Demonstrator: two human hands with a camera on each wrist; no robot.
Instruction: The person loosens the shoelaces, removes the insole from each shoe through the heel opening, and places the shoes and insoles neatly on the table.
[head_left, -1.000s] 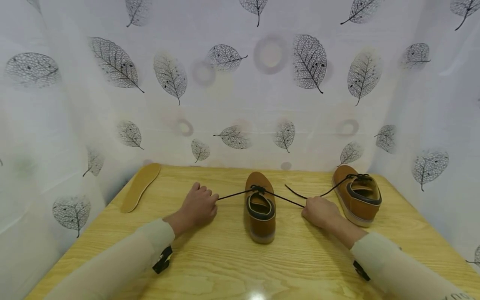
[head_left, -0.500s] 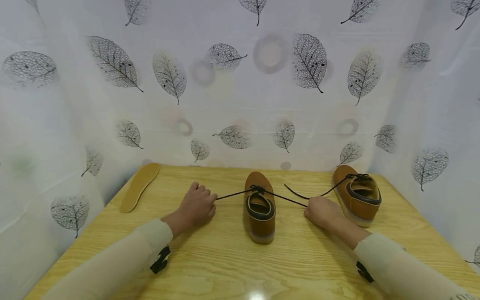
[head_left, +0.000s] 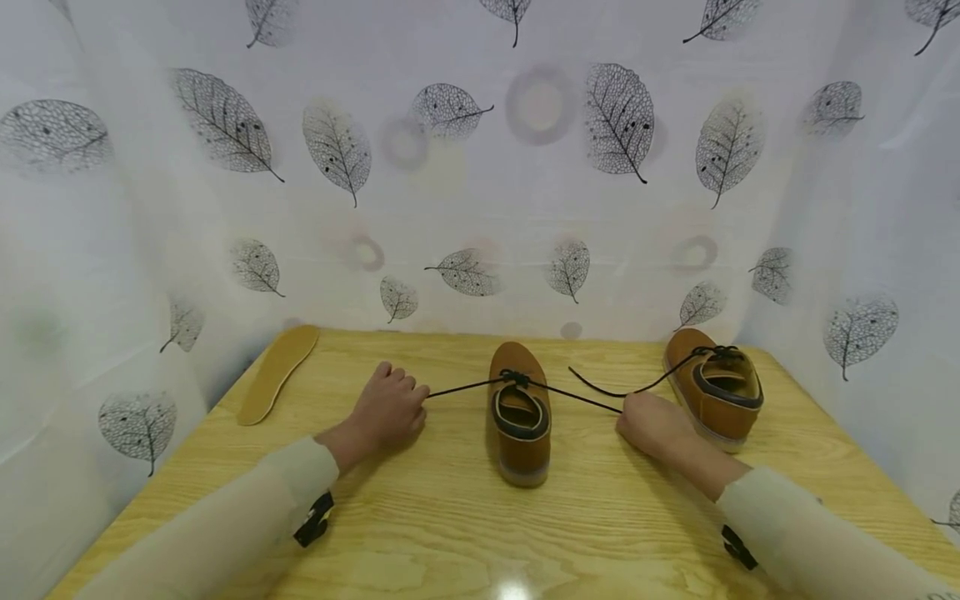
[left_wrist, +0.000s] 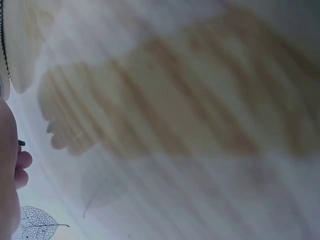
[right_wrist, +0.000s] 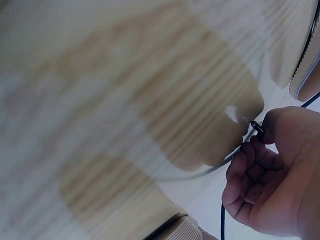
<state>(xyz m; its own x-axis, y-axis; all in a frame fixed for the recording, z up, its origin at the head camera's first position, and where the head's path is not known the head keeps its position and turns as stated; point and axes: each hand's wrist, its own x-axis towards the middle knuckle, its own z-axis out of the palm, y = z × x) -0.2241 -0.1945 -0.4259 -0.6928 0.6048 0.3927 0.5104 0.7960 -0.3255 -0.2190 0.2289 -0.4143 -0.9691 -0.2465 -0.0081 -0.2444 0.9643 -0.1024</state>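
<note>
A brown lace-up shoe (head_left: 525,458) stands mid-table in the head view, toe pointing away from me. Its black shoelace (head_left: 465,388) is knotted over the tongue, with small loops at the knot, and stretches out taut to both sides. On the left, my left hand (head_left: 386,408) grips one end with curled fingers; a dark lace tip (left_wrist: 21,143) pokes out by the fingers in the left wrist view. My right hand (head_left: 660,429) pinches the other end, and the right wrist view shows the lace tip (right_wrist: 257,127) between thumb and forefinger.
At the back right stands a second brown shoe (head_left: 723,421), its loose lace (head_left: 600,392) trailing left behind my right hand. A tan insole (head_left: 277,375) lies at the table's back left. Behind the wooden table (head_left: 420,517) hangs a leaf-print curtain (head_left: 480,200).
My left hand has shifted slightly left and my right hand slightly right, drawing the two lace ends farther apart. The shoe between them stays in place.
</note>
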